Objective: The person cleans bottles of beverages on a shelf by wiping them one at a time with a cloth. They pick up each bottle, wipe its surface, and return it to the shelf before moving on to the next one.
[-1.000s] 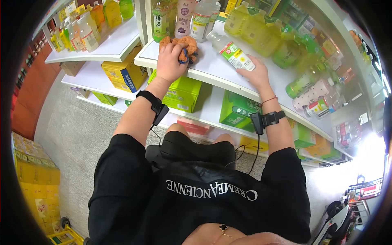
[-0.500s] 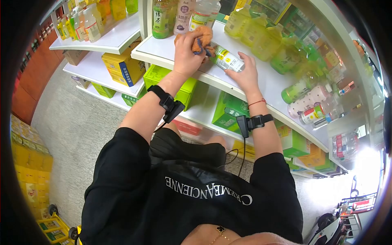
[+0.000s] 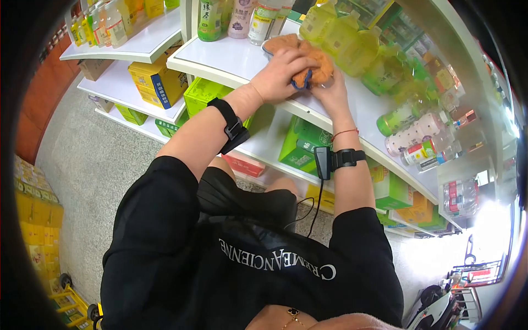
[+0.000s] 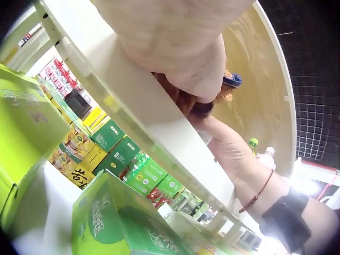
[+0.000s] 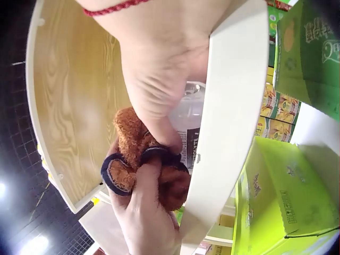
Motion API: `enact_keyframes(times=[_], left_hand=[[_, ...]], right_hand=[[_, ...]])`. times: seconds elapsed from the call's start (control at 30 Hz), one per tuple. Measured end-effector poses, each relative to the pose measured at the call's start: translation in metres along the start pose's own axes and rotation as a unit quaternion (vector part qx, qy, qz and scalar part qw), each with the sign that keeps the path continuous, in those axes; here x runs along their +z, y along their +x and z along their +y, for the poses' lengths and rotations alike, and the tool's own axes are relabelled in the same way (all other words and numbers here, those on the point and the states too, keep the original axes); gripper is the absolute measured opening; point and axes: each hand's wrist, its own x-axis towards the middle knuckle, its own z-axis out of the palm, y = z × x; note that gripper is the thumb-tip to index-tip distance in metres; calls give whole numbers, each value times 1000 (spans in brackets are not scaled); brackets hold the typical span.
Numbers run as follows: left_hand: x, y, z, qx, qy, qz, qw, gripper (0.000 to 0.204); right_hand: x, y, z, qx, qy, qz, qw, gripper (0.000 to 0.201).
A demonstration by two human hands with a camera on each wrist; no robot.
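Observation:
My left hand (image 3: pixel 281 76) holds a bunched orange-brown cloth (image 3: pixel 318 59) with a dark blue edge, pressing it over a clear plastic bottle close above the white shelf. From the right, my right hand (image 3: pixel 333 100) grips the bottle near its base, right beside the cloth. The cloth hides most of the bottle in the head view. In the right wrist view the clear bottle (image 5: pixel 189 110) shows between my right hand and the shelf edge, with part of its printed label. The left thumb lies on the cloth there.
Upright drink bottles (image 3: pixel 240 19) stand at the shelf's back left. Large yellow-green bottles (image 3: pixel 341 41) line its back, with more bottles (image 3: pixel 412 137) at the right. Green cartons (image 3: pixel 301 144) sit on the shelf below the white front edge (image 3: pixel 220 77).
My left hand has carried the cloth rightward from beside the upright bottles onto the held bottle, covering most of it. My right hand has drawn slightly left with the bottle, then stayed about there.

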Motion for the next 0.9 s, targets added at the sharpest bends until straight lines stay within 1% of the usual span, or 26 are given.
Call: enact_keyframes(times=[0.07,0.1,0.13,0.2,0.23,0.27,0.33,0.37,0.43,0.47,0.53,0.57,0.6,0.63,0.67,0.73,0.8,0.87,0.9], left_hand=[[3,0,-3,-55,41,40,997,61],[5,-1,-4,-69,64,86,992,60],[8,-2,-7,-69,62,85,992,60],[12,-3,-21,-209,101,165,959,56],[13,-3,-29,-233,105,191,948,53],[16,-6,-34,-234,105,192,947,53],[16,-6,-32,-299,92,198,929,52],[16,-6,-30,-301,92,199,928,52],[16,-7,-28,-263,83,167,946,50],[14,-7,-28,-264,84,168,946,50],[8,-6,-25,-174,49,79,980,49],[6,-5,-22,-143,3,46,989,50],[3,-3,-19,-90,-1,11,996,51],[2,-3,-13,-70,-4,-9,997,53],[1,-2,-8,-51,-8,-30,998,54],[0,-3,-7,-55,-16,-32,998,55],[0,-4,-6,-58,-26,-33,997,56],[-1,-5,-4,-57,-15,1,998,57],[-1,-5,-3,-58,-15,1,998,57]], right_hand=[[0,-1,1,24,7,-7,1000,78],[-1,-2,-3,43,15,-15,999,79],[-2,-4,-6,45,14,-14,999,79],[-6,-6,-15,66,-10,-34,997,81],[-7,-7,-20,71,-25,-36,997,80],[-6,-7,-20,71,-26,-37,996,80],[-5,-6,-16,50,-69,-26,996,81],[-5,-6,-15,50,-70,-29,996,81],[-5,-5,-14,60,-64,-30,996,78],[-6,-5,-13,59,-64,-32,996,78],[-6,-5,-12,84,-7,-7,996,74],[-6,-3,-11,82,-7,-7,997,74],[-6,-2,-10,115,22,11,993,71],[-6,-2,-8,149,52,28,987,68],[-6,-2,-6,149,53,28,987,68],[-5,-1,-4,148,74,35,986,62],[-6,-1,-5,146,56,35,987,58],[-8,-2,-9,143,40,34,988,54],[-8,-2,-10,146,78,17,986,49]])
